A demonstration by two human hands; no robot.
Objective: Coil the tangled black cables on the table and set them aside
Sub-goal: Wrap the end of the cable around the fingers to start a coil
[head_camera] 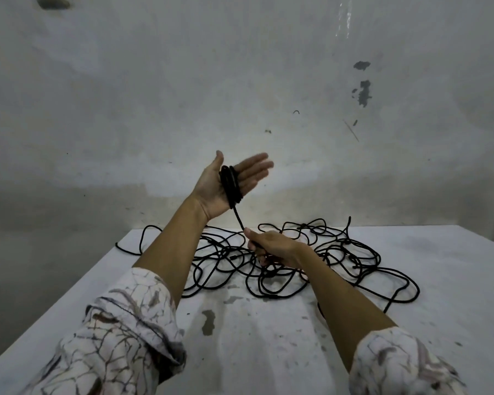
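Observation:
A tangle of black cable (340, 252) sprawls over the far half of the white table (268, 337). My left hand (211, 186) is raised above the table, palm up and fingers straight. Several turns of black cable (232, 183) are wound around its palm. From that coil a taut strand (239, 219) runs down to my right hand (271, 248). My right hand grips this strand just above the tangle, with its fingers curled around it.
A stained white wall (240, 81) rises directly behind the table. One cable loop (139, 240) hangs over the table's far left edge. The near part of the table shows chipped paint spots (208, 320). My patterned sleeves fill the lower corners.

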